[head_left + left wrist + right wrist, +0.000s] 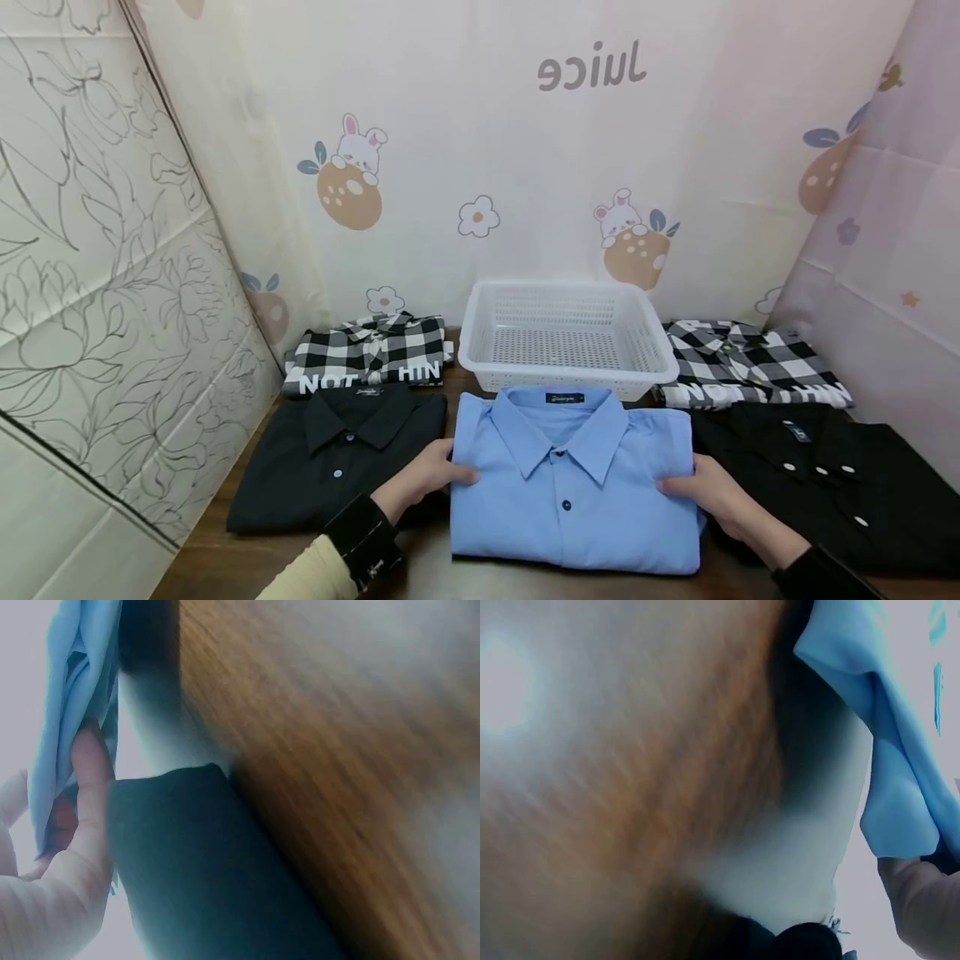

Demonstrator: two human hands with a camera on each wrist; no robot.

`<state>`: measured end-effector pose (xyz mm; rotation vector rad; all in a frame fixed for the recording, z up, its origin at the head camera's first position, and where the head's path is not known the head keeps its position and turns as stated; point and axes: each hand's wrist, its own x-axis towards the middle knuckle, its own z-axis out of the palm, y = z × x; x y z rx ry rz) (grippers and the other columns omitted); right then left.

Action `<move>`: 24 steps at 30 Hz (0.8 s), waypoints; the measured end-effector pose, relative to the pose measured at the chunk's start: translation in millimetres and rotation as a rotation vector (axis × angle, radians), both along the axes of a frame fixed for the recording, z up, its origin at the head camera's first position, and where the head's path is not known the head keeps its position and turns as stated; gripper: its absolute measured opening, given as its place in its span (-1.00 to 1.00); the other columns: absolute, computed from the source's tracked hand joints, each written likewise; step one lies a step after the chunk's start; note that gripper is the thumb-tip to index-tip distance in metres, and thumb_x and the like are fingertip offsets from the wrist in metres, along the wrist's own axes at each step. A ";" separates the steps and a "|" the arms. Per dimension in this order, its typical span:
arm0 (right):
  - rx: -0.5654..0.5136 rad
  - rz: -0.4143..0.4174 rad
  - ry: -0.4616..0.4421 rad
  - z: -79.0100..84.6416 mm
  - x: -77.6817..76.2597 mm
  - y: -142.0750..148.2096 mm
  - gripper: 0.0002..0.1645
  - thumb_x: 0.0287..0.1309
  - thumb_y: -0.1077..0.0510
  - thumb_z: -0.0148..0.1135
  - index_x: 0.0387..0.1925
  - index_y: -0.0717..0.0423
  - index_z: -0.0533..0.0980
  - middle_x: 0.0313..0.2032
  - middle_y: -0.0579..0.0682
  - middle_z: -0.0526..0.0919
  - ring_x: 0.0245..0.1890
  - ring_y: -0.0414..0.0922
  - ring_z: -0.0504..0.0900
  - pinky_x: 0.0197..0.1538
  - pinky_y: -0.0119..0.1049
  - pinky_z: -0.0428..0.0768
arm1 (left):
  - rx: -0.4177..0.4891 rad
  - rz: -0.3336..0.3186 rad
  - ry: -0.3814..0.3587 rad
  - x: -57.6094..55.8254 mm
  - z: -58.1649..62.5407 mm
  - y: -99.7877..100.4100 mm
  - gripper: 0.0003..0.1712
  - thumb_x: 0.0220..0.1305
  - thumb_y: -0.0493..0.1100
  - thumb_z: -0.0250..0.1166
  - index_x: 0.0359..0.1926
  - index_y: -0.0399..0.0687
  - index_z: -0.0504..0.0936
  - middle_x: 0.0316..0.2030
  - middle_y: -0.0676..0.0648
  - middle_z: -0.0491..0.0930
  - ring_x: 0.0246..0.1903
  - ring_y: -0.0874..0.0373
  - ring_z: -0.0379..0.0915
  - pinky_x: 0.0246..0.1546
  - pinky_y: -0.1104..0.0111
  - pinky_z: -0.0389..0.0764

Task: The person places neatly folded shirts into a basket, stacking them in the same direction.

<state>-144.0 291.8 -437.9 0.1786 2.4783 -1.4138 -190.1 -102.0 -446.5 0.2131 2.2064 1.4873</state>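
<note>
A folded light blue button-up shirt [517, 521] hangs in front of the white basket, collar toward the basket. My left hand [429, 473] grips its left edge, thumb on the front. My right hand [712, 490] holds the opposite edge in the same way. In the left wrist view, the fingers of the left hand [79, 855] curl under the layered blue fabric [64, 712], above the wooden table. Folds of the blue shirt [900, 802] droop past the right hand [922, 904] in the right wrist view, and most of that hand is out of frame.
A white perforated basket [562, 372] stands at the back. Left of it lies a folded black-and-white checked shirt [337, 354], with a folded black shirt [300, 479] nearer me. On the right lie another checked shirt [772, 362] and black shirt [847, 492]. Printed curtains [480, 150] surround the table.
</note>
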 end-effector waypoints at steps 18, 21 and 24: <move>0.101 -0.049 0.023 7.6 29.8 -7.2 -0.36 -0.01 0.14 0.29 -0.02 0.56 0.34 -0.16 0.32 0.57 -0.22 0.03 0.59 -0.23 -0.12 0.55 | 0.062 -0.027 0.054 26.4 -1.4 -13.2 -0.67 0.07 -0.34 0.28 -0.10 -0.37 0.53 -0.34 -0.16 0.61 -0.40 0.14 0.54 -0.48 0.25 0.60; 0.074 -0.032 -0.055 2.2 21.0 -2.3 -0.27 0.03 0.11 0.26 0.04 0.60 0.24 -0.13 0.35 0.52 -0.19 0.04 0.56 -0.19 -0.09 0.53 | -0.022 -0.034 -0.014 23.7 -0.8 -8.3 -0.71 0.14 -0.28 0.23 -0.12 -0.36 0.52 -0.41 -0.13 0.58 -0.48 0.11 0.55 -0.53 0.24 0.60; -0.023 0.001 -0.178 -3.7 14.4 3.3 -0.17 0.12 0.04 0.19 0.13 0.62 0.09 -0.05 0.37 0.45 -0.12 0.06 0.52 -0.11 -0.04 0.50 | -0.074 -0.026 -0.064 21.9 0.4 -6.7 -0.68 0.19 -0.21 0.20 -0.11 -0.38 0.49 -0.43 -0.14 0.56 -0.54 0.07 0.55 -0.54 0.22 0.60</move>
